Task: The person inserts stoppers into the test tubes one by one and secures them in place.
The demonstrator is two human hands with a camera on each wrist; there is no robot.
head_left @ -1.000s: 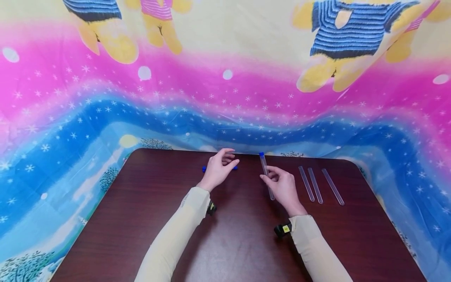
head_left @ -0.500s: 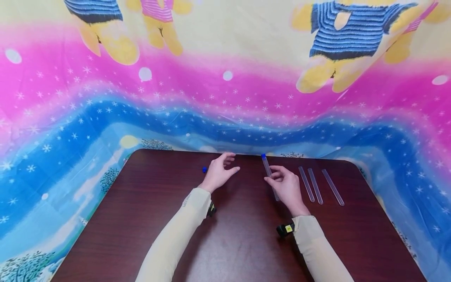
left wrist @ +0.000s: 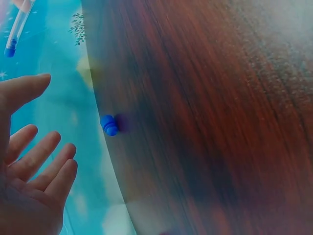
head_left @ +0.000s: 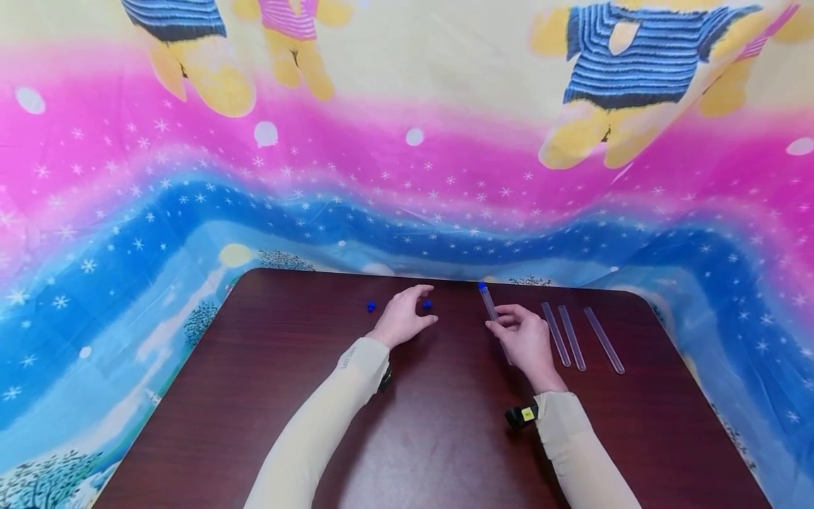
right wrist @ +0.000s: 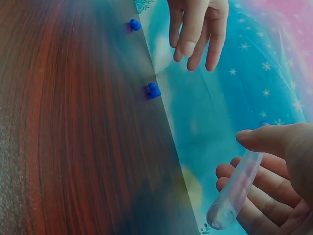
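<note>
My right hand (head_left: 524, 343) pinches a clear test tube (head_left: 488, 302) between thumb and fingers. A blue cap (head_left: 482, 285) sits on the tube's upper end, which leans left and away. In the right wrist view the tube's rounded bottom (right wrist: 221, 215) sticks out below the fingers. My left hand (head_left: 403, 318) hovers over the table with fingers spread apart and nothing between them. A loose blue cap (head_left: 427, 305) lies just past its thumb and fingertips, apart from them in the left wrist view. Another loose blue cap (head_left: 372, 306) lies left of that hand.
Three uncapped clear test tubes lie on the table to the right: one (head_left: 556, 334), a second (head_left: 571, 338) close beside it, and a third (head_left: 604, 341) farther right. The brown wooden table (head_left: 439, 445) ends at a patterned cloth (head_left: 413, 184) hanging behind it.
My right hand has drawn right and slightly nearer with the capped tube. My left hand has shifted slightly right and lower, and the cap by its fingers now shows fully.
</note>
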